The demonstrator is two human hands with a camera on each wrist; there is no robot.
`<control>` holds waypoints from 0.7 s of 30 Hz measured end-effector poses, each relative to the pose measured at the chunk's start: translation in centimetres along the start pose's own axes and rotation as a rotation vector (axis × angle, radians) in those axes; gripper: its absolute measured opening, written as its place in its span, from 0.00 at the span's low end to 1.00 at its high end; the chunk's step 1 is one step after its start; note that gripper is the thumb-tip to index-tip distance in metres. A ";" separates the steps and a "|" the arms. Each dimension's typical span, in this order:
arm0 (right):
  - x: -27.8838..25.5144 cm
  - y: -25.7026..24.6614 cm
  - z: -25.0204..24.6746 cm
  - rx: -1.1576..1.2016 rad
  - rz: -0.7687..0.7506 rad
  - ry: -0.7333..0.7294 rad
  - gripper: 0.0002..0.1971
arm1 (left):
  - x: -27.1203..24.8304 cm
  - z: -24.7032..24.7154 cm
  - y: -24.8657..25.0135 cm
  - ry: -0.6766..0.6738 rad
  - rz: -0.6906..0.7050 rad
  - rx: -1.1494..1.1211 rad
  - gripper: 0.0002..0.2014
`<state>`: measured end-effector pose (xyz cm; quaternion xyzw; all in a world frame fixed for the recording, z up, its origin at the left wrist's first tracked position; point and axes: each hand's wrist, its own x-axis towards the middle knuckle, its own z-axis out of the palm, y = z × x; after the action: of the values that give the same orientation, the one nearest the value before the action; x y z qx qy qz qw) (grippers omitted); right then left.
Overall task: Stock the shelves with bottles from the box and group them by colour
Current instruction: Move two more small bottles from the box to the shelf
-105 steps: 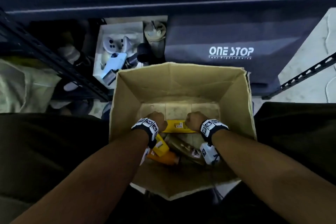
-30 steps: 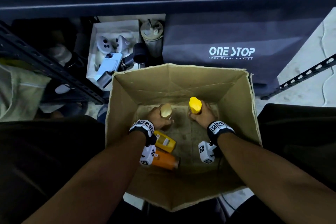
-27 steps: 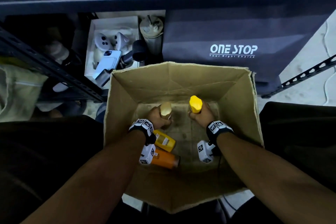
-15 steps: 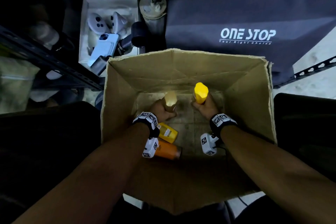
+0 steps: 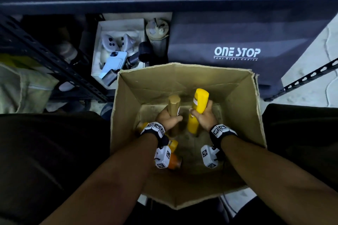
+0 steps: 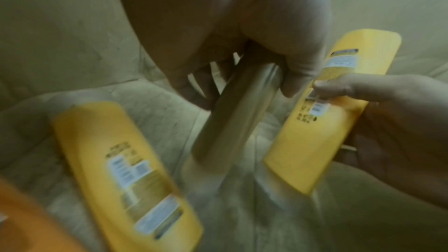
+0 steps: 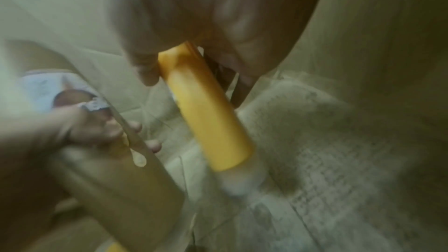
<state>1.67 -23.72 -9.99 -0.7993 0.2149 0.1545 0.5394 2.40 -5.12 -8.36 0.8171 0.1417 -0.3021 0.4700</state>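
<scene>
An open cardboard box (image 5: 243, 107) sits between my knees. My left hand (image 5: 167, 118) grips a gold bottle (image 5: 174, 105) upright inside it, the same gold bottle (image 6: 238, 108) filling the left wrist view. My right hand (image 5: 204, 115) grips a yellow bottle (image 5: 198, 105) beside it, seen as a yellow bottle (image 7: 206, 114) in the right wrist view. Both bottles are lifted off the box floor. On the floor lie another yellow bottle (image 6: 121, 170) and an orange bottle (image 5: 173, 162), partly hidden by my left wrist.
A dark shelf rack (image 5: 45, 56) runs past the box's left side. Behind it stand a white tray of gadgets (image 5: 118, 49), a lidded cup (image 5: 157, 29) and a grey "ONE STOP" bag (image 5: 236, 45). A perforated rail (image 5: 307, 78) crosses the pale floor at right.
Both hands went from reaching down among the lying bottles to gripping one each, and have raised the gold and yellow bottles higher within the box.
</scene>
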 end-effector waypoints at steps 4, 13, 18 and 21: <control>-1.4 -1.5 -0.6 -0.005 -0.051 -0.015 0.23 | -1.3 -0.3 1.8 0.063 -0.017 0.009 0.13; -4.8 -5.9 -1.7 0.209 -0.159 -0.021 0.15 | -4.4 -1.8 6.0 0.165 0.085 -0.096 0.19; -6.5 -8.5 -2.4 0.339 -0.216 0.024 0.15 | -5.5 -3.0 7.6 0.252 0.132 -0.225 0.18; -7.5 -10.6 -2.7 0.424 -0.265 0.122 0.13 | -6.3 -3.6 8.6 0.296 0.154 -0.326 0.18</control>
<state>0.64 -21.47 3.03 -0.6975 0.1678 -0.0144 0.6965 3.28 -6.16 2.82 0.7742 0.1934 -0.1153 0.5915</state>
